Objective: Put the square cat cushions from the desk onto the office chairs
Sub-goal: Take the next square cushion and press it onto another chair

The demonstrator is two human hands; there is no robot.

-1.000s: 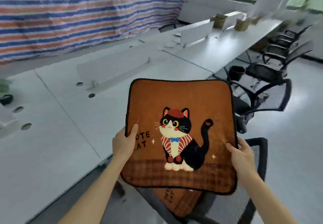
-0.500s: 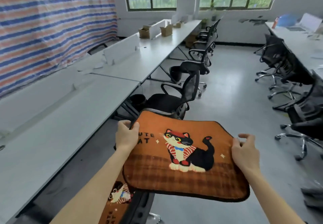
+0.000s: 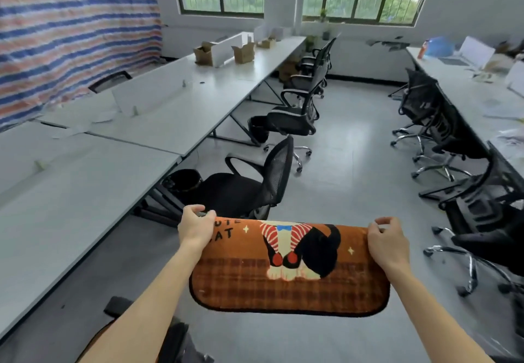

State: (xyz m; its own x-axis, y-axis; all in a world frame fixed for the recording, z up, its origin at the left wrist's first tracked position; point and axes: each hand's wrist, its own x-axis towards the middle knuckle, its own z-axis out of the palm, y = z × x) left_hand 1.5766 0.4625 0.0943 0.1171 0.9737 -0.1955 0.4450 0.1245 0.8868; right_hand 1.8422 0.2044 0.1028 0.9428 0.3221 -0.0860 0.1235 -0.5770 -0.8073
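Note:
I hold an orange square cat cushion (image 3: pixel 286 280) out in front of me, tilted nearly flat so its far half folds out of sight. My left hand (image 3: pixel 196 227) grips its left edge and my right hand (image 3: pixel 388 242) grips its right edge. Just beyond the cushion stands a black mesh office chair (image 3: pixel 243 189) with a bare seat, pushed toward the long white desk (image 3: pixel 71 192) on my left. At the bottom left, an orange edge of another cushion (image 3: pixel 93 340) shows behind my left forearm, on a chair that is mostly hidden.
More black office chairs (image 3: pixel 295 116) line the desk farther ahead. Another row of chairs (image 3: pixel 436 124) stands at a second desk on the right. A grey-floored aisle (image 3: pixel 348 164) runs between the rows. Cardboard boxes (image 3: pixel 204 55) and white dividers sit on the left desk.
My view has swung from the desk toward the aisle and moved forward. The cushion has tipped from upright to nearly flat and lower, and the bare-seated chair is now closer ahead.

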